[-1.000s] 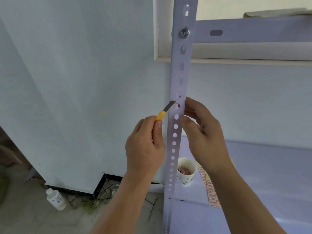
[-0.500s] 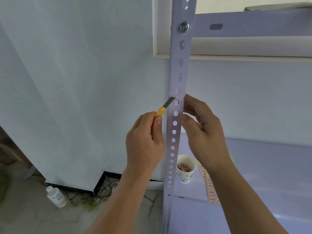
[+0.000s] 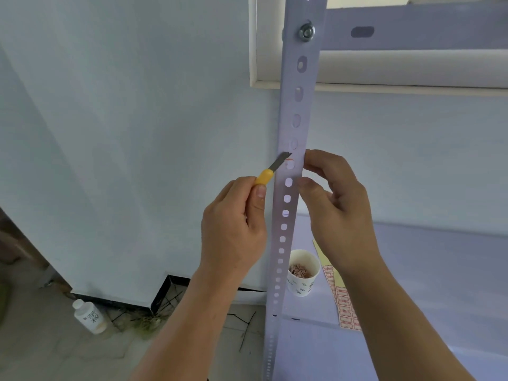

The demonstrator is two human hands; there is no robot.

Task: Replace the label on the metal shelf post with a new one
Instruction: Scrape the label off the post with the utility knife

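Pale lilac perforated metal shelf post [image 3: 288, 105] stands upright at the left edge of the lilac shelf board [image 3: 426, 270]; right hand [image 3: 338, 199] pinches the post's right edge, left hand [image 3: 233, 229] clenched round a knife. Sheet of red-bordered labels [image 3: 343, 303] and white paper cup of scraps [image 3: 302, 273] sit near the board's left edge, beside the post. Yellow-handled utility knife [image 3: 270, 171] has its blade tip against the small white red-lined label remnant [image 3: 288, 160] on the post's front face.

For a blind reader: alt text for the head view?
A left hand holds a yellow-handled knife, blade against the old label on a metal shelf post; the right hand grips the post's edge. A paper cup and label sheet sit on the shelf below.
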